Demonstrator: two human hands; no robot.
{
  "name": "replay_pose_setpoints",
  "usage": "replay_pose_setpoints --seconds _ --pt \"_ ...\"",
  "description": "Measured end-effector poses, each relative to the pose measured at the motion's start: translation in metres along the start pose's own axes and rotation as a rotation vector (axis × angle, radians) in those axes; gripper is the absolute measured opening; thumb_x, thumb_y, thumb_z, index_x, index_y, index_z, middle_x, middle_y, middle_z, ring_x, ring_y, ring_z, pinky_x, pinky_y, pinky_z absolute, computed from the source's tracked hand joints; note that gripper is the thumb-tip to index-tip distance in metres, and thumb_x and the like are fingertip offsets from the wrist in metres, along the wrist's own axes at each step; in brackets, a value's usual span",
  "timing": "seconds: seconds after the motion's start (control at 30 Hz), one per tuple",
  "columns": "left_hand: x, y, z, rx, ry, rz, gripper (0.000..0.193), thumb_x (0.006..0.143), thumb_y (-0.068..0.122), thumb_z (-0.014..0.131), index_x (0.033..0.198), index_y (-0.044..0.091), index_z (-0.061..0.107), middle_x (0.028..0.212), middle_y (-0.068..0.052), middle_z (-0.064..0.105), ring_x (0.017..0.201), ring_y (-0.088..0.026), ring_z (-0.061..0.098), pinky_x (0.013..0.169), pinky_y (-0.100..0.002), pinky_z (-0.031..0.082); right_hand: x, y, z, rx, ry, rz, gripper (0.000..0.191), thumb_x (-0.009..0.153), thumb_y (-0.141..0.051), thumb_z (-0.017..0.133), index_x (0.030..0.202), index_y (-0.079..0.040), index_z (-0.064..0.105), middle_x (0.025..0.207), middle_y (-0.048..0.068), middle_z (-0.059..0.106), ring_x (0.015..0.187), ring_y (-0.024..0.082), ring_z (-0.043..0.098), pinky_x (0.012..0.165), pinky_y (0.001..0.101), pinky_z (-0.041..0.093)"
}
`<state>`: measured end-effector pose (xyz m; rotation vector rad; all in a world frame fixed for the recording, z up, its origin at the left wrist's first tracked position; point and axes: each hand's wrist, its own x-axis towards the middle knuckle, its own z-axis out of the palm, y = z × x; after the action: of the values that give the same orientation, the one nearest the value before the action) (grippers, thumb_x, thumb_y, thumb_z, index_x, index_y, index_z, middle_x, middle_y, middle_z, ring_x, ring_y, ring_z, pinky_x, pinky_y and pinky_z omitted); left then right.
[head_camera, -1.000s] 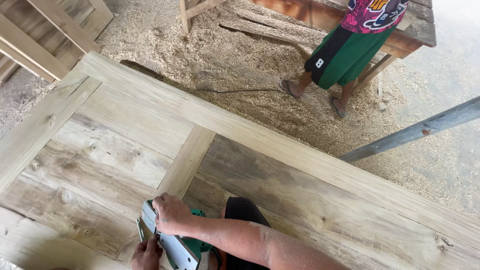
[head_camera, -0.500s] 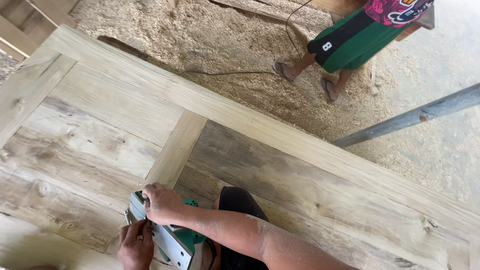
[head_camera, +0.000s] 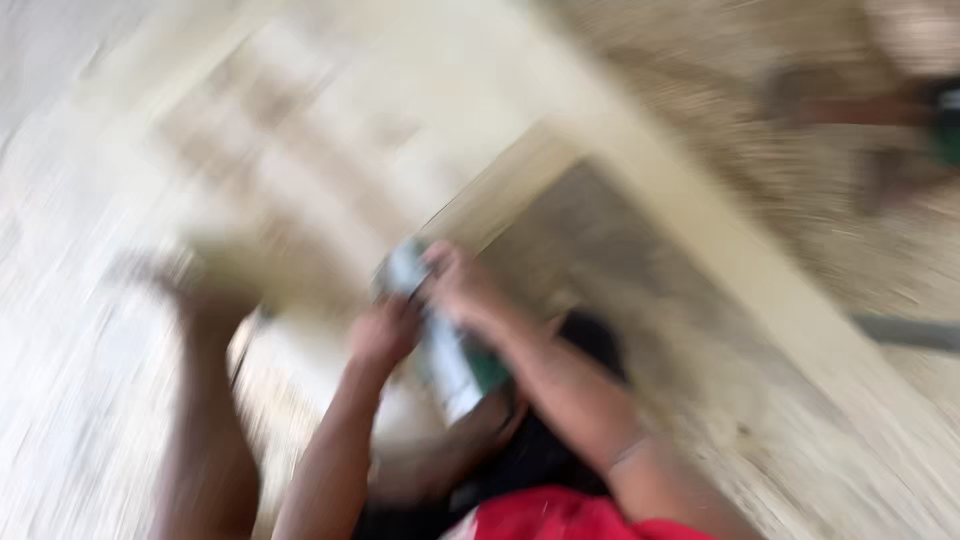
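holding the power tool (head_camera: 450, 350) with both hands is the work here, and the picture is very blurry, so small things are hard to tell. the tool is grey and green and it sits on the wooden frame (head_camera: 640, 180), right under the hands and close to the person's body.

the right hand (head_camera: 465, 290) is on the top front end of the tool. its fingers look curled around that end, but the blur hides how tight they are. the left hand (head_camera: 385, 335) is just beside it, on the near side of the tool. its fingers look bent and closed on the tool body too, though i cannot tell for sure.

to do this well, i think both hands should grip firmly and keep the tool flat on the wood, pushing slow and even, with fingertips kept away from the underside. the head should stay still so the eyes can follow the tool.

another arm (head_camera: 205, 400) reaches up on the far left of the hands, toward a pale wooden piece (head_camera: 270, 270). i cannot tell whose arm it is or what its fingers do. sawdust floor (head_camera: 800, 60) lies past the frame, far above the hands.
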<state>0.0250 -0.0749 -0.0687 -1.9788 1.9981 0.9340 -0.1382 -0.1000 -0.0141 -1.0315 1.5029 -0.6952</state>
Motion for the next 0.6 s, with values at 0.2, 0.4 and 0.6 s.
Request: replay_pose_setpoints --seconds 0.2,0.4,0.6 --pt "-0.002 -0.039 0.021 -0.194 0.565 0.345 0.013 0.096 0.024 0.063 0.099 0.011 0.063 0.098 -0.014 0.068 0.087 -0.039 0.068 0.078 -0.052 0.055 0.035 0.044 0.026 -0.368 0.077 -0.446 0.027 0.086 -0.015 0.073 0.112 -0.006 0.070 0.113 0.017 0.070 0.103 0.036 0.068 0.089 0.0443 0.054" --pt "0.001 -0.026 0.005 -0.197 0.333 0.278 0.019 0.100 0.027 0.057 0.111 0.012 0.063 0.107 -0.016 0.069 0.094 -0.040 0.069 0.081 -0.052 0.053 0.045 0.059 0.022 -0.363 0.066 -0.441 0.027 0.090 -0.018 0.070 0.114 -0.006 0.069 0.115 0.018 0.070 0.107 0.038 0.067 0.092 0.0450 0.053" --pt "-0.008 -0.007 -0.001 -0.170 0.240 0.155 0.026 0.104 0.029 0.048 0.108 0.005 0.055 0.103 -0.021 0.069 0.097 -0.041 0.067 0.086 -0.052 0.051 0.036 0.054 0.016 -0.368 0.083 -0.360 0.029 0.089 -0.019 0.067 0.113 -0.005 0.070 0.119 0.018 0.069 0.110 0.037 0.066 0.095 0.0449 0.052"
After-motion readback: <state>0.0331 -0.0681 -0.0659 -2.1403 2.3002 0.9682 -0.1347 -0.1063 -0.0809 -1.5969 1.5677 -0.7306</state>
